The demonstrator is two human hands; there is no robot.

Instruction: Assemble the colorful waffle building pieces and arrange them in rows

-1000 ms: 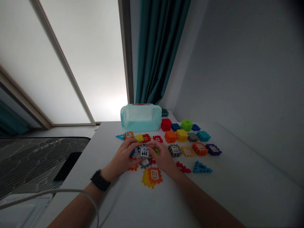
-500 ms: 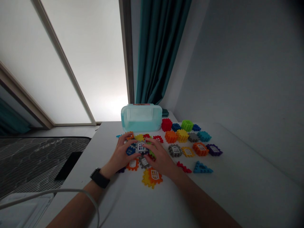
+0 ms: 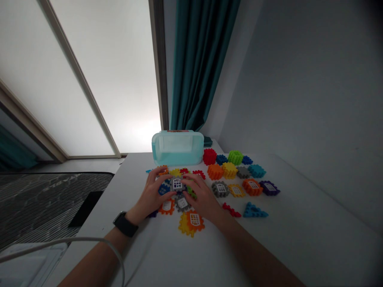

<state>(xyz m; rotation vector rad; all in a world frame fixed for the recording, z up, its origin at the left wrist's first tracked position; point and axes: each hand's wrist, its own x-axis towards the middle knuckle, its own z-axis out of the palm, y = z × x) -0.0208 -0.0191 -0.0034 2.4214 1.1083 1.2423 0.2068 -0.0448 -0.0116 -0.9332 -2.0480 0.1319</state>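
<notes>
Head camera shows our left hand (image 3: 154,195) and right hand (image 3: 202,196) curved over a grey window block (image 3: 177,184), fingertips against it though we cannot tell how firmly, the block lying among other plastic blocks (image 3: 215,172) on a white table (image 3: 191,255), nearer us than a clear teal box (image 3: 178,148).

Surface: white table (image 3: 191,259)
Back: pale aqua plastic box (image 3: 177,148), with a red gear block (image 3: 209,156) and a lime green gear block (image 3: 235,157) to its right
Middle: grey window tile (image 3: 220,189), orange window tile (image 3: 252,187) and purple window tile (image 3: 269,188) in a row
Centre: bunched colored tiles (image 3: 166,207), partly hidden
Front: red triangle piece (image 3: 231,210) near blue triangle piece (image 3: 254,211); overlapping orange and yellow tiles (image 3: 191,224)
</notes>
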